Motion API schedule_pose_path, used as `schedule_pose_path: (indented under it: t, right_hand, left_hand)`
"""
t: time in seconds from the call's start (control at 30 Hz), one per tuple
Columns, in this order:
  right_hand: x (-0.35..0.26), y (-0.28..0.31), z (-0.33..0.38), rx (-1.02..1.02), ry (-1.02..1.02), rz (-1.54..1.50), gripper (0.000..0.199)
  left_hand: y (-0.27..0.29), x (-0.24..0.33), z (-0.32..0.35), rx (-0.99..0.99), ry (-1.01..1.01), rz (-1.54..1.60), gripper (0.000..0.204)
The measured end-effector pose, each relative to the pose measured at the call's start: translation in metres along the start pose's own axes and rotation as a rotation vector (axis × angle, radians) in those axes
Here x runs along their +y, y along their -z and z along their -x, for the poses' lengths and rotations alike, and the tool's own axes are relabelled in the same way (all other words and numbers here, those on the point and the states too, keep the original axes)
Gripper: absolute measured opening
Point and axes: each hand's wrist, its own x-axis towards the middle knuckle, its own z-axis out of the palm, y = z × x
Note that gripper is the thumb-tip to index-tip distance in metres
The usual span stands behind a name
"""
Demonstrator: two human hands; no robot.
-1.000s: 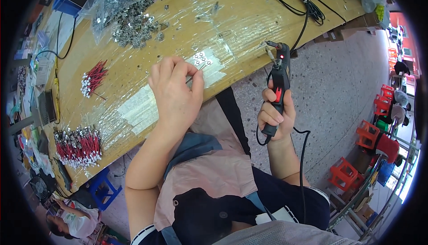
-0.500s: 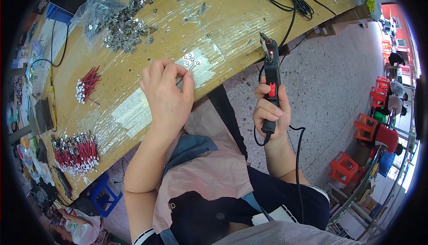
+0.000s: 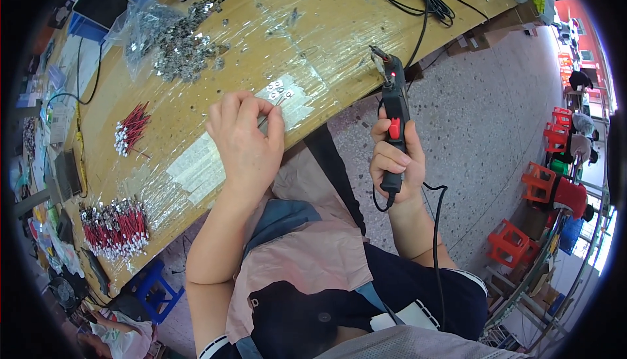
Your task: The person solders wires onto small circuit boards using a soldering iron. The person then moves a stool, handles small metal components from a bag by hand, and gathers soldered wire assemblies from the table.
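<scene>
Left hand (image 3: 245,143) pinches a thin wire (image 3: 262,122) at the bench (image 3: 339,26); right hand (image 3: 395,163) fist-grips a black soldering tool (image 3: 394,121).

- I sit at a long wooden workbench (image 3: 326,26) wrapped in clear film.
- Speckled grey floor (image 3: 483,117) spreads right of the workbench.
- Red plastic stools (image 3: 522,228) stand far right of it.
- A blue stool (image 3: 153,287) sits below its near-left end.
</scene>
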Motion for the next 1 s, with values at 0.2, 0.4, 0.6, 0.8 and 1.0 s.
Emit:
schedule_pose_path:
  t: [0.2, 0.4, 0.6, 0.8, 1.0]
  right_hand:
    - [0.000, 0.002, -0.002, 0.013, 0.063, 0.145, 0.048]
    - [0.004, 0.013, -0.002, 0.025, 0.105, 0.457, 0.047]
    - [-0.005, 0.017, -0.002, -0.024, 0.165, 0.577, 0.047]
    - [0.005, 0.015, -0.009, -0.015, 0.201, 0.695, 0.047]
    - [0.025, 0.012, -0.009, -0.043, 0.217, 0.774, 0.047]
  left_hand:
    - [-0.003, -0.006, -0.001, 0.036, -0.015, 0.032, 0.011]
    - [0.017, -0.010, 0.012, 0.109, 0.010, 0.114, 0.011]
    - [0.101, -0.041, 0.061, 0.221, 0.193, -0.094, 0.011]
    - [0.167, -0.100, 0.124, 0.342, 0.407, -0.540, 0.016]
    - [0.166, -0.114, 0.059, 0.251, 0.098, -0.516, 0.015]
